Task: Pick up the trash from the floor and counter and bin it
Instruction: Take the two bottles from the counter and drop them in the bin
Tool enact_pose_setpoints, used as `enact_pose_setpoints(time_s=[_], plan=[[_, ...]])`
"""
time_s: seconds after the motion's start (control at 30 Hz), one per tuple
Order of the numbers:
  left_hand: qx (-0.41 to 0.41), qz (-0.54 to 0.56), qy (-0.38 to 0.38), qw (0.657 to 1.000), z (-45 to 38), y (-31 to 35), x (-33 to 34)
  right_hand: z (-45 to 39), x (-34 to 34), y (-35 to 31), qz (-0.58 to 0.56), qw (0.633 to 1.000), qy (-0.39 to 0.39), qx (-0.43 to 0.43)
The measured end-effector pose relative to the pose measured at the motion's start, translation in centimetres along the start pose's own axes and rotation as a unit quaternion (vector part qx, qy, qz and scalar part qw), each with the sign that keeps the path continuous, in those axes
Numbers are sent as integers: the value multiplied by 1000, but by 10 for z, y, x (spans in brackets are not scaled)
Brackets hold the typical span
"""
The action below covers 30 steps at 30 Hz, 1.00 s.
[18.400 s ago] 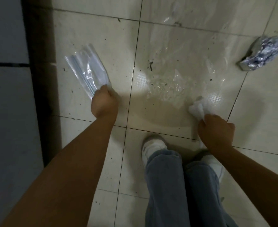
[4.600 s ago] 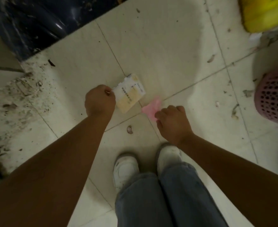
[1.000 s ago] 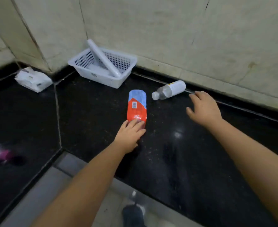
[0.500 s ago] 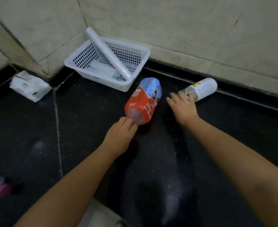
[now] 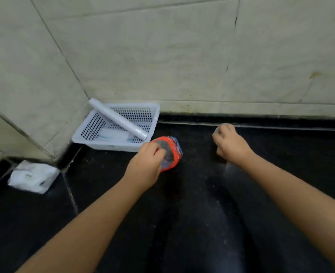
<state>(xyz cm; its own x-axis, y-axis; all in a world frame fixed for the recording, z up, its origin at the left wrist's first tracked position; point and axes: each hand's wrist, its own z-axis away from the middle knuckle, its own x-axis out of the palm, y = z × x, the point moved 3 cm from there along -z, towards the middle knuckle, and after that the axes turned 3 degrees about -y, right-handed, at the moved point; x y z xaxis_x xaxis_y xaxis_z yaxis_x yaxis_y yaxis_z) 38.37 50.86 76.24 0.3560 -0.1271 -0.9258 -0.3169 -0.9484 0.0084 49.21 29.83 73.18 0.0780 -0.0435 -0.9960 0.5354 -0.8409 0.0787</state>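
Now hands grip red packet and bottle; basket holds roll.

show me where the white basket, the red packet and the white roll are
white basket (image 5: 87, 133): head view, on its perforated left wall.
red packet (image 5: 175, 149): head view, on its red rim.
white roll (image 5: 117, 119): head view, mid-length.

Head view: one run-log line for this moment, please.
left hand: grip on red packet | right hand: grip on bottle | counter: white basket, white pack remain
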Motion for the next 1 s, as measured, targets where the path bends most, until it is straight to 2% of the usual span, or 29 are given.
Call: enact_pose_setpoints(time_s=[0.07,0.13,0.2,0.3,0.37,0.5,0.67,0.9,1.0], plan=[[27,16,-13,999,-10,6,-18,25,-23,-2,-91,994,-4,55],[65,22,-22,997,-21,16,-30,49,-39,0,-141,983,54,109],[112,23,-16,993,-35,32,-33,78,-53,0,-179,971,67,144],[188,42,39,981,-57,71,-21,126,-73,7,-208,952,90,207],[248,75,83,962,-71,121,-20,172,-84,25,-212,934,101,269],[359,146,115,914,-85,238,-23,282,-104,60,-197,893,106,392],[463,217,109,852,-68,399,-45,448,-133,84,-129,827,148,526],[610,240,94,749,24,636,-94,700,-154,76,-33,703,187,685],[665,290,116,679,79,737,-106,796,-158,54,8,687,191,701]])
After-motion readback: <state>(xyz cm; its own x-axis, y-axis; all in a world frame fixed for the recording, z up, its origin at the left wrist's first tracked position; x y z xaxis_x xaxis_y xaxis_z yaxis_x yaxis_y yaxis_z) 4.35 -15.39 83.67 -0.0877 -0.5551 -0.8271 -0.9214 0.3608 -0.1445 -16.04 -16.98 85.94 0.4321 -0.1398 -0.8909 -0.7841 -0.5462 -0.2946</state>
